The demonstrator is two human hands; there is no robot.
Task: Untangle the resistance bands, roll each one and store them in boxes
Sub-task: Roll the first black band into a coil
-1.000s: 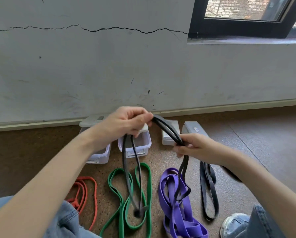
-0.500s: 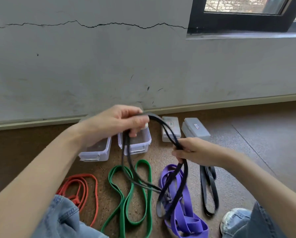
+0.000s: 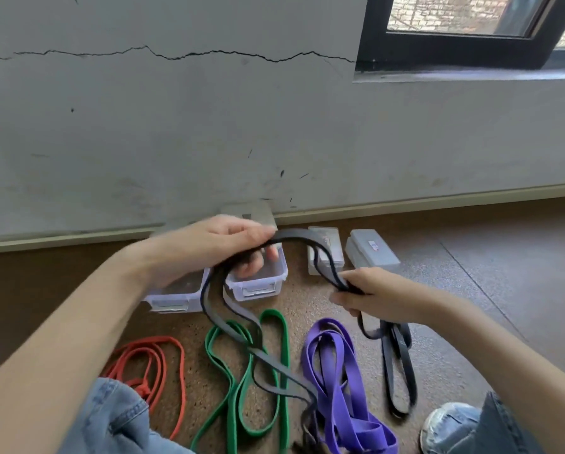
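Your left hand (image 3: 222, 249), just above the frame's middle, has its fingers curled round one end of a black band (image 3: 294, 237). Your right hand (image 3: 369, 294), a little lower and to the right, pinches the same band further along. Between the two hands the flat, matte rubber strip rises in a shallow arch running left to right. From your left hand its strands hang down and snake toward the lower middle of the frame, crossing over the green band (image 3: 274, 365) and ending blurred beside the purple band (image 3: 337, 381).

The green band is a narrow flat loop lying in long folds on the speckled cork-like floor (image 3: 471, 306), its long axis running from near the frame's bottom edge up toward the boxes. The purple band is wider and glossier, heaped in overlapping folds at lower right of centre. A thin red band (image 3: 156, 365) lies in loose curves at lower left, beside your denim knee (image 3: 111, 417). A second black band (image 3: 399, 365) lies as a slim upright loop below your right hand.

Two clear plastic boxes (image 3: 258, 285) with clip latches sit open behind your left hand. Two lidded boxes (image 3: 371, 252) stand to their right, near the cracked grey wall (image 3: 274, 126).
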